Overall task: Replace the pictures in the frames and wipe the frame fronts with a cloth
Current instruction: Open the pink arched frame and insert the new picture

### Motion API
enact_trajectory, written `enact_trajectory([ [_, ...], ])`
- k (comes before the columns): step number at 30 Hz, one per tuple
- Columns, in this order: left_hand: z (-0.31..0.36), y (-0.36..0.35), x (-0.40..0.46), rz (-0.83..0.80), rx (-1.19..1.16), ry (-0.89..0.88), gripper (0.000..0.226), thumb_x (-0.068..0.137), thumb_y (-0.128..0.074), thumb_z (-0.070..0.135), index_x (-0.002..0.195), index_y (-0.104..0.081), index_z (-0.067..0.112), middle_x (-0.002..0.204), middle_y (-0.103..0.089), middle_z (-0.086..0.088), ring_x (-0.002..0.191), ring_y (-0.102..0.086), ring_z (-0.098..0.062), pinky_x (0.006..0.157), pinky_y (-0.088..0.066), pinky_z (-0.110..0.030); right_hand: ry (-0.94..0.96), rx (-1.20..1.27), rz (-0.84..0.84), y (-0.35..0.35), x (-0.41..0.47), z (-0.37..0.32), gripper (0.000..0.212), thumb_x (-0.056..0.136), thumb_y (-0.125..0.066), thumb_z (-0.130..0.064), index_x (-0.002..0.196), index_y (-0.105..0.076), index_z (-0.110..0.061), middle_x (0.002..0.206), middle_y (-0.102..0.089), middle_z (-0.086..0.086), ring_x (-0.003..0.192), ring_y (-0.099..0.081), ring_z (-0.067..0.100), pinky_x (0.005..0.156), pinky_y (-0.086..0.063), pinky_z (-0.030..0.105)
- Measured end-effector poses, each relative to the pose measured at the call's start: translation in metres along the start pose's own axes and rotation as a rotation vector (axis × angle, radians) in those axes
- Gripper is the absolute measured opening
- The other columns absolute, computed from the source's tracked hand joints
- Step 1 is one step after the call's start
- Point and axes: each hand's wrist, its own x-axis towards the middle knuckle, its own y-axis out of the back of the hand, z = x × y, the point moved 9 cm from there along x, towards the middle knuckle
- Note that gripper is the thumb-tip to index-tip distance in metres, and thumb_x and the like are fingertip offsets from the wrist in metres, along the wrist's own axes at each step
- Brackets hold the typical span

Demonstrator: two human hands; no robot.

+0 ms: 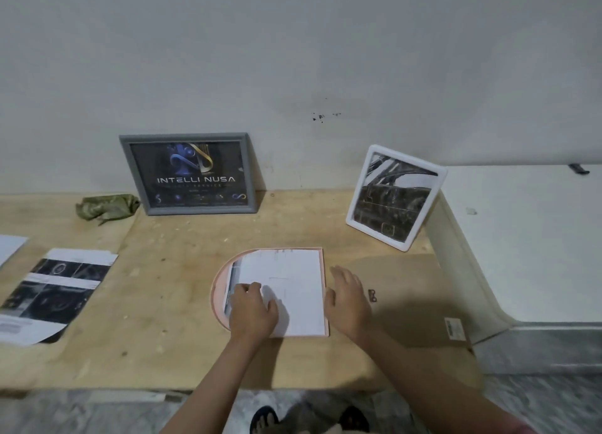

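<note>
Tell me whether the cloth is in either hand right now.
No. The green cloth lies crumpled on the table left of the grey frame, away from both hands.

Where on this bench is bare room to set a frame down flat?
Bare wood lies between the grey frame and the pink frame, and between the loose prints and the left hand. It is crowded at the pink frame, with the right hand beside it.
</note>
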Motion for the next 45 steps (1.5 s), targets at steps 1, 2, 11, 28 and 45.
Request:
enact_trajectory([
  [1,-0.006,0.004,0.002,-0.006,0.003,0.007,0.046,0.083,-0.063,0.026,0.121,-0.055,0.002,0.121,-0.049,-0.020,0.113,-0.049,-0.035,0.089,-0.042,-0.039,0.021,-0.010,-0.024,-0.005,0.003,-0.006,0.049,0.091,-0.044,-0.025,0.139,-0.040,-0.014,0.141,-0.044,0.004,0.131,-0.037,0.024,0.110,-0.032,0.036],
  [2,-0.018,0.010,0.006,-0.020,0.013,0.019,0.052,0.083,-0.065,0.030,0.124,-0.052,0.002,0.125,-0.047,-0.019,0.116,-0.046,-0.035,0.092,-0.041,-0.039,0.035,-0.027,-0.057,-0.014,0.008,-0.017,0.051,0.091,-0.044,-0.028,0.139,-0.039,-0.013,0.141,-0.043,0.005,0.131,-0.037,0.025,0.111,-0.031,0.037],
  [11,-0.056,0.009,0.032,-0.241,0.150,0.025,0.075,0.077,-0.069,0.049,0.132,-0.037,0.009,0.135,-0.031,-0.011,0.128,-0.031,-0.029,0.096,-0.040,-0.037,-0.078,-0.272,-0.292,-0.044,0.050,-0.040,0.078,0.083,-0.054,-0.058,0.142,-0.027,-0.014,0.154,-0.019,0.004,0.135,-0.021,0.028,0.103,-0.031,0.043],
  [28,-0.074,0.015,0.051,-0.257,0.092,0.296,0.092,0.059,-0.085,0.043,0.128,-0.035,0.008,0.128,-0.035,-0.011,0.124,-0.036,-0.029,0.094,-0.043,-0.036,-0.001,-0.302,-0.087,-0.042,0.059,-0.056,0.077,0.020,-0.089,-0.048,0.078,-0.060,-0.007,0.071,-0.061,0.005,0.061,-0.054,0.026,0.048,-0.037,0.028],
  [45,-0.078,0.035,0.064,-0.039,-0.138,0.193,0.037,0.084,-0.066,0.025,0.061,-0.038,0.017,0.060,-0.047,0.003,0.068,-0.049,-0.026,0.062,-0.035,-0.030,-0.467,0.593,0.129,-0.020,0.037,-0.018,0.029,0.075,-0.074,-0.010,0.097,-0.055,-0.013,0.086,-0.062,0.003,0.074,-0.058,0.017,0.057,-0.042,0.023],
])
